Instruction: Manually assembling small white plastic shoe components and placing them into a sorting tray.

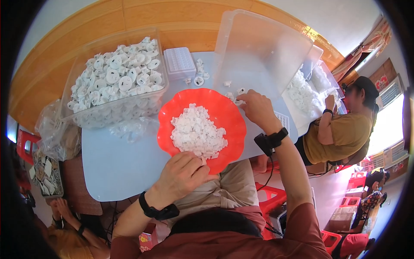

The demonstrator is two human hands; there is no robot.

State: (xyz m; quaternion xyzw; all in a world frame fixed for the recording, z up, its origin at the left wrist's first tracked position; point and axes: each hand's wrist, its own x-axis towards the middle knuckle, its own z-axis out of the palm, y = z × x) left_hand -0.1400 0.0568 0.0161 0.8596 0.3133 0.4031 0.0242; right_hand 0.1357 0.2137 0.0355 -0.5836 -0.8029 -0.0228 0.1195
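Nearest, at the near rim of the red, scalloped plastic bowl [235, 129], the left hand [183, 175] lies back upward, its fingers curled close together against a heap of small white plastic pieces [198, 129] inside the bowl. A pale piece shows by those fingertips; whether it is pinched, I cannot tell.

Just past the bowl's right rim, the right hand [258, 110] bends its fingers nearly together at some loose white plastic parts [230, 96] on the pale blue surface [112, 164]; a hold there cannot be made out either.

The step in hand looks like picking up, one hand at the heap and one at the loose parts. The next move seems to call for a fine fingertip pinch on a single piece.

Beyond the bowl sits a white, rectangular gridded plastic case [180, 60]. Left of and beyond the bowl, a clear plastic bin [114, 110] carries piled white disc-shaped plastic parts [113, 75]; beyond it to the right stands a translucent plastic bin [258, 47].
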